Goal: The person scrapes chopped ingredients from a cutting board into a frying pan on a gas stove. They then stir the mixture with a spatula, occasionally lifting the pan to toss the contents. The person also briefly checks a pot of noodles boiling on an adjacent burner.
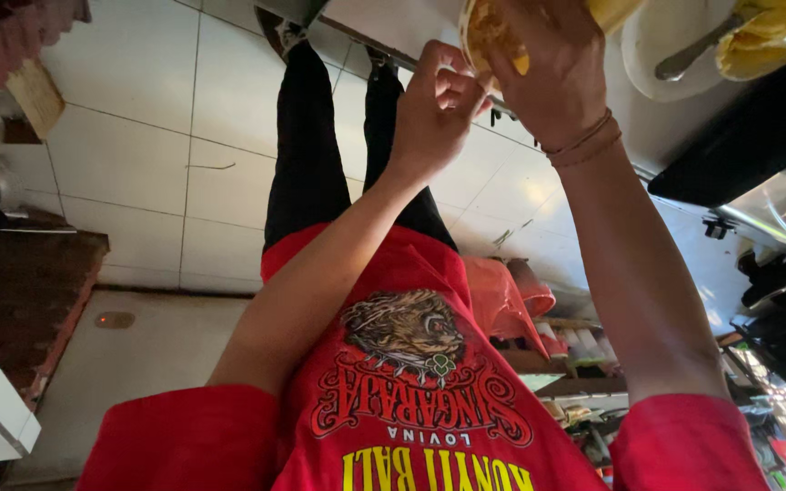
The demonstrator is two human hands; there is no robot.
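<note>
My right hand is at the top of the view, wrapped around a round yellow bowl with yellow food in it; thin bands circle that wrist. My left hand is right beside it, fingers curled shut, knuckles against the bowl's rim. Whether the curled fingers pinch anything is hidden. Both arms reach out over my red printed shirt and black trousers.
A white plate with a metal spoon and something yellow lie on the counter at the top right. Below them stands a black stove. An orange bag and cluttered shelves sit lower right. White floor tiles and a dark wooden ledge are on the left.
</note>
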